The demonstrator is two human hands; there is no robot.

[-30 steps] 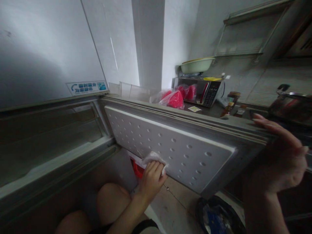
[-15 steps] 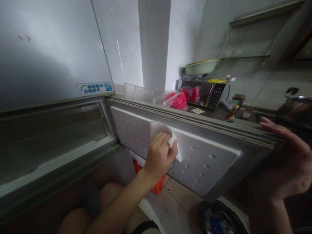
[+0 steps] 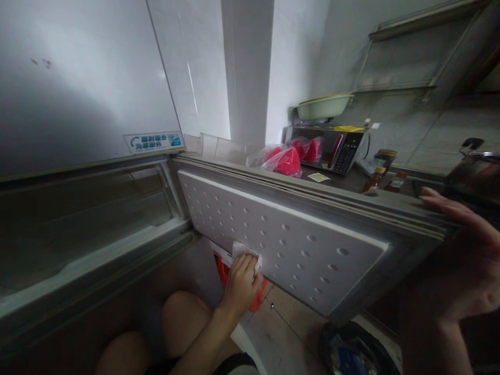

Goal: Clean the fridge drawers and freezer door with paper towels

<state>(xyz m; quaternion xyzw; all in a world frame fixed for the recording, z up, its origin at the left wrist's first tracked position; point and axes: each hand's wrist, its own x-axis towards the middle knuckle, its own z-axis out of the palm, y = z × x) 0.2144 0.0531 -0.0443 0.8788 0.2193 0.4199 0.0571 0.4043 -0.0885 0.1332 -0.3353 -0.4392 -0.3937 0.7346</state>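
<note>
My left hand (image 3: 242, 284) is closed on a white cloth or tissue (image 3: 244, 250), pressing it against the lower edge of the dimpled white inner panel (image 3: 289, 240). That panel lines a fridge door (image 3: 312, 195), which stands swung open across the view. At the door's outer end, my right hand (image 3: 466, 245) grips the edge, its fingertips over the top rim; shadow hides part of the grip. To the left is the open fridge compartment (image 3: 97, 219), with a shelf inside.
Beyond the door, a counter holds red items in clear plastic (image 3: 287, 161), a microwave (image 3: 332, 148) topped by a pale green basin (image 3: 324, 108), and bottles (image 3: 375, 179). Below are an orange object (image 3: 258, 299) and a black-lined bin (image 3: 355, 349). My knees (image 3: 185, 315) are close to the fridge.
My left hand has moved the white cloth down and slightly left, from the panel's upper edge to its lower edge. My right hand stays at the door's end.
</note>
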